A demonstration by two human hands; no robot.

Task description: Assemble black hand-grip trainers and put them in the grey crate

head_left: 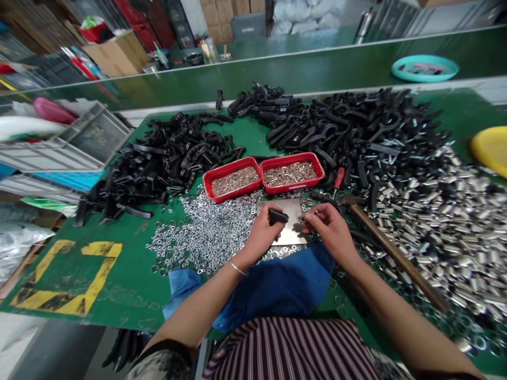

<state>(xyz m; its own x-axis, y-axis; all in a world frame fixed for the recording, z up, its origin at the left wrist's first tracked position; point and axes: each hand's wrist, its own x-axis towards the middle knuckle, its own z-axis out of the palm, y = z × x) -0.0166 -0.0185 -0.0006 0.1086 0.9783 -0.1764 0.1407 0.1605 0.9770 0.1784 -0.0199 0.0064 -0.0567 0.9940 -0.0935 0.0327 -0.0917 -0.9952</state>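
My left hand (264,230) is closed around a black plastic part (278,216), held above a flat metal plate (292,232). To its right, my right hand (327,226) has its thumb and fingertips pinched together; something small seems to be between them, too small to name. The two hands are apart. Behind the plate stand two red trays, the left tray (232,196) and the right tray (295,186), both filled with small metal pins. A blue cloth (277,290) lies in front of the plate, under my forearms.
Loose metal rings (206,232) spread left of the plate. A hammer (396,256) and a red-handled screwdriver (338,179) lie to the right, beside heaped metal sleeves (439,227). Black parts pile up at the left (158,158) and back right (356,121). Grey crates (91,134) stand at the left edge.
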